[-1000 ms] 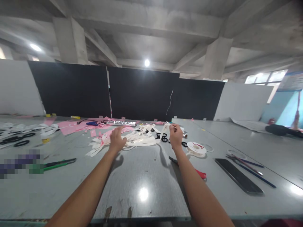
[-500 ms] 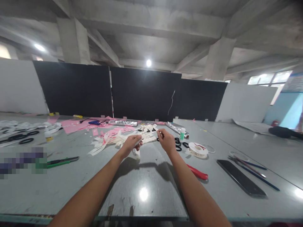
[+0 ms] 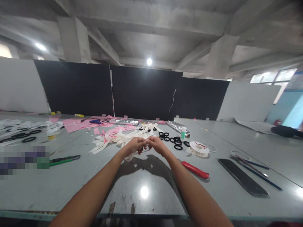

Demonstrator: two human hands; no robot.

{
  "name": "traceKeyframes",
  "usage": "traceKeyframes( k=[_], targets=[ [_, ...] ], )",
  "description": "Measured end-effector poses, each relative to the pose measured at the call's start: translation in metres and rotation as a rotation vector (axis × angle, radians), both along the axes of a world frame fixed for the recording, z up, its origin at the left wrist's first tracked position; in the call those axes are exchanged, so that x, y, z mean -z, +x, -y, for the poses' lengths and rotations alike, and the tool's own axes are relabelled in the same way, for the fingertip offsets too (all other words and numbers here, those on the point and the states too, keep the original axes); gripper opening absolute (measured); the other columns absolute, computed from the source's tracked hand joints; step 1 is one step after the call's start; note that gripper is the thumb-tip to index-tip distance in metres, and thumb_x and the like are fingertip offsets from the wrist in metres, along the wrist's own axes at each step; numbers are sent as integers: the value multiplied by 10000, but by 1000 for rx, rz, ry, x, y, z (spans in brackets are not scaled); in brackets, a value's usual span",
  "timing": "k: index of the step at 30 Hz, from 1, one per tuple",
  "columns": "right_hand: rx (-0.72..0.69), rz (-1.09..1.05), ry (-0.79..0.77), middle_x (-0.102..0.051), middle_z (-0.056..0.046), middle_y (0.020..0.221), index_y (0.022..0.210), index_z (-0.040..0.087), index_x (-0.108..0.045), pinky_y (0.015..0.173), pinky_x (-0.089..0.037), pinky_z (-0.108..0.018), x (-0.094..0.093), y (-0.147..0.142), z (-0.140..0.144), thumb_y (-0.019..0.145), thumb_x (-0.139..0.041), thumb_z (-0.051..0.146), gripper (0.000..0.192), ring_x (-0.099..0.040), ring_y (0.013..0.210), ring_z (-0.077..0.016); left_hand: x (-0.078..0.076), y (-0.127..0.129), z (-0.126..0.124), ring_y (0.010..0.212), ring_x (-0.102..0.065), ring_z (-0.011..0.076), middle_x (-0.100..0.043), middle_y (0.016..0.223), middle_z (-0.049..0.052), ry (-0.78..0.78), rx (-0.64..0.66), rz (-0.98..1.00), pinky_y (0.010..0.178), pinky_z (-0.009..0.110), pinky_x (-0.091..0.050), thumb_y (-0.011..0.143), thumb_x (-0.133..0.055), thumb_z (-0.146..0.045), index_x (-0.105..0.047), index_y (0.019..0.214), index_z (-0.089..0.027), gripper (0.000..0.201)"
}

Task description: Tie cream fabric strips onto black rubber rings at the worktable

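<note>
Head view: two hands meet over a white strip at the middle of the grey table [image 3: 142, 189].

The left hand [image 3: 133, 146] and right hand [image 3: 156, 145] touch at the fingertips, fingers curled and pinched on a white ribbon strip [image 3: 129, 156] that hangs just below the left fingers. Just beyond the fingers lies a pile of white strips [image 3: 118, 138]; black rings [image 3: 174, 140] lie beyond the right fingers, a red-handled tool [image 3: 195, 170] near the right forearm.

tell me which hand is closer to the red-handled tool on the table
Right. The right hand is just up and left of the red-handled tool, apart from it. The left hand is farther left, beyond the right hand, fingers meeting it over a white strip.
</note>
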State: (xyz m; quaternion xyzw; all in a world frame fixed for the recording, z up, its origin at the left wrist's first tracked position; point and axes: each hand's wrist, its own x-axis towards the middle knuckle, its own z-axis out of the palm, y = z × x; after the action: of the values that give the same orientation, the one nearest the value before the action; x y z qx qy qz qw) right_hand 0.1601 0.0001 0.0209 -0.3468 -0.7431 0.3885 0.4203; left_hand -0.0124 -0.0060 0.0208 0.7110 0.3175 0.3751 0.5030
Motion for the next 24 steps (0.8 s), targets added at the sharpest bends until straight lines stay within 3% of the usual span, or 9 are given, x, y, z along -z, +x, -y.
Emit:
traceKeyframes(
  k=[4,10,15,24],
  targets=[
    [146,27,-12,-440,54,467,596,184,-498,440,-328,-212,1,7,-3,716,-617,492,351,-423,426,-95,2,-6,-4,429,-476,95,-502,485,-13,-43,-46,-25,459,233,-443,707,-655,-522,-632,729,-113,410],
    [382,153,293,-417,51,506,579,181,-491,491,-273,-219,-2,20,-5,754,-588,421,313,-372,498,-94,8,-17,-11,512,-529,109,-611,646,46,-126,-40,-43,539,276,-494,635,-730,-504,-664,748,-103,421],
    [450,308,358,-493,30,535,589,178,-546,531,-295,-223,-2,22,-6,776,-568,419,306,-432,539,-111,11,-17,-17,563,-539,112,-640,758,68,-157,-136,48,553,292,-503,569,-778,-472,-653,733,-106,420],
    [491,444,429,-556,21,586,659,188,-601,543,-285,-222,-3,20,-5,818,-550,435,298,-470,556,-115,16,-19,-26,524,-486,70,-577,627,-8,-134,-236,143,585,253,-473,564,-789,-406,-566,662,-130,368]
  ],
)
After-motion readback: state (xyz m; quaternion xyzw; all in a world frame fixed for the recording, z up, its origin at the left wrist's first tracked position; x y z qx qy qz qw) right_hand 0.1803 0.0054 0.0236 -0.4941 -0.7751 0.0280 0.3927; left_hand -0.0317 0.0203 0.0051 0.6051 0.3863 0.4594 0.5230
